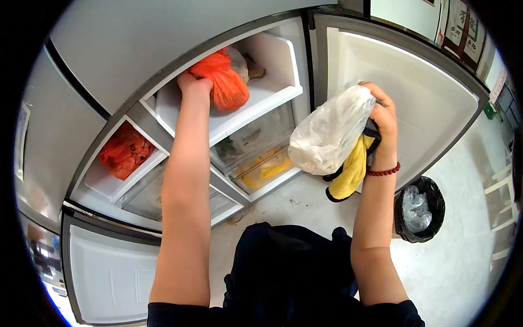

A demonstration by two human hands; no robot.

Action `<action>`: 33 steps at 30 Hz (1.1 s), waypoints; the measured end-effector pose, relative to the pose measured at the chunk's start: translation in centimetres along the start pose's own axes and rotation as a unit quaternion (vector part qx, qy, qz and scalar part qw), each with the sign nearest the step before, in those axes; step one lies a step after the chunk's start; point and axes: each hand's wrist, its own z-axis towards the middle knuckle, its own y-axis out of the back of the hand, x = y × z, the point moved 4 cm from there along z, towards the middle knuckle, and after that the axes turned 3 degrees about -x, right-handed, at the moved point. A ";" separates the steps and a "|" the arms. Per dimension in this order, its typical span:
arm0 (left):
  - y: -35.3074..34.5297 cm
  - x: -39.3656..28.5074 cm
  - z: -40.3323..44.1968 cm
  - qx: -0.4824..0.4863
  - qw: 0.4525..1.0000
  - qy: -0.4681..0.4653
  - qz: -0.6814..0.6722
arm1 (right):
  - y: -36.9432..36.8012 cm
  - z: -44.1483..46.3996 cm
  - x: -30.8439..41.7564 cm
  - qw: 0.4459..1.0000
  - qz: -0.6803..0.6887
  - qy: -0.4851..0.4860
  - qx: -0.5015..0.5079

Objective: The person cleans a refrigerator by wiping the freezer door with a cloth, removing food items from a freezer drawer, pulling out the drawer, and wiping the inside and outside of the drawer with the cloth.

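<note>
My left hand (195, 84) reaches into the open upper freezer drawer (256, 111) and is closed on the edge of a red plastic bag (222, 82); its fingertips are partly hidden. Behind that bag lie a clear bag and a brownish item (254, 68). Over by the open right door, my right hand (383, 109) holds a whitish plastic bag (329, 131) by its top. A yellow and black cloth (351, 169) hangs from the same hand, below and beside the bag.
Another red bag (126, 150) sits in the left compartment. Closed clear drawers (261, 136) are below the upper drawer. The right door (425, 103) and lower left door (111, 272) stand open. A black-lined bin (436, 204) is on the floor at right, near a white stool (501, 201).
</note>
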 end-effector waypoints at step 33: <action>0.9 -2.8 -16.3 0.277 0.956 0.088 0.023 | -5.0 -1.3 0.3 1.000 -0.007 0.006 0.014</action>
